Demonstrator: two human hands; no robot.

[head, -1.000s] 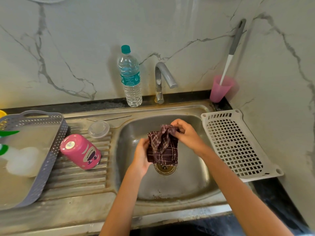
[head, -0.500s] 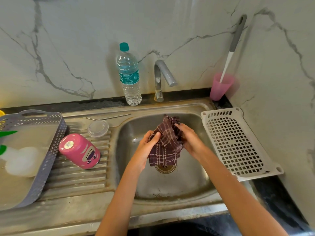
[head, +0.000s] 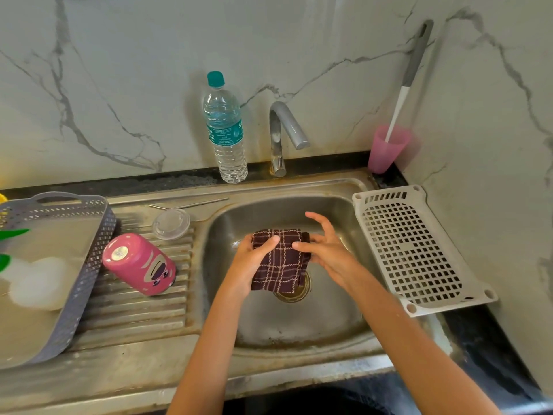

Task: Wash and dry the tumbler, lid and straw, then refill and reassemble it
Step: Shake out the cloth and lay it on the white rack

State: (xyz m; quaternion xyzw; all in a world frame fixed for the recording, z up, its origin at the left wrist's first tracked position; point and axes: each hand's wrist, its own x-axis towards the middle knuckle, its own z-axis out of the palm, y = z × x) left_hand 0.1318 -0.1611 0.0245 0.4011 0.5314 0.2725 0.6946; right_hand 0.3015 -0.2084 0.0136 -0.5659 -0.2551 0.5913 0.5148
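Observation:
The pink tumbler (head: 139, 264) stands upside down, tilted, on the ribbed draining board. Behind it lies the clear lid (head: 171, 224), and the thin metal straw (head: 191, 204) rests along the back of the board. Over the sink basin (head: 299, 322) both hands hold a dark maroon checked cloth (head: 279, 260), folded flat. My left hand (head: 254, 259) grips its left side with the thumb on top. My right hand (head: 326, 250) pinches its right edge, the other fingers spread.
A water bottle (head: 226, 130) with a teal cap stands left of the tap (head: 282, 136). A pink cup (head: 386, 149) with a long-handled brush is in the back right corner. A white perforated tray (head: 416, 250) lies right of the sink, a grey basket (head: 68, 283) at the left.
The bunched cloth has been spread and folded into a flat rectangle between my hands. My right hand has opened its fingers and shifted to the cloth's right edge. Tumbler, lid and straw have not moved.

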